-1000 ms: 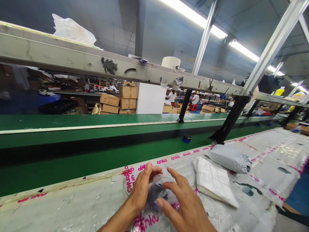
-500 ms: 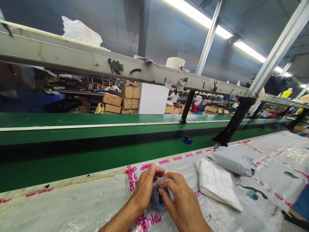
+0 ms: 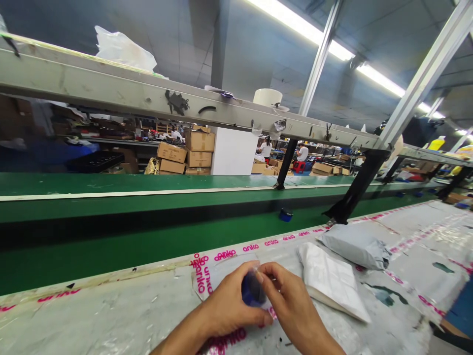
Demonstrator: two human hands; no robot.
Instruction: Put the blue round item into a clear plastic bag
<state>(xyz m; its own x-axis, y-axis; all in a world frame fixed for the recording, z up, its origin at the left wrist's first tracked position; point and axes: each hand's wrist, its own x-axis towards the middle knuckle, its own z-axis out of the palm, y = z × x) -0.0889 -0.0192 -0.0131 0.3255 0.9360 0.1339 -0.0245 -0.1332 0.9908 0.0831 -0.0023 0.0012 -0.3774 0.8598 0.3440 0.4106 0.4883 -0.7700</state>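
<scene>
While both hands, left hand (image 3: 229,308) and right hand (image 3: 291,308), grip (tightly) a dark blue item (image 3: 252,292).

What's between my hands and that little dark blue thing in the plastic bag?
Only the clear plastic bag around it. Both the left hand and right hand pinch the dark blue item through that film; nothing else intervenes.

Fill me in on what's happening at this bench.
A person stands at a plastic-covered worktable beside a green conveyor belt. The left hand and right hand together pinch a small dark blue item in clear wrapping. A white packet and a grey mailer bag lie to the right, untouched.
</scene>
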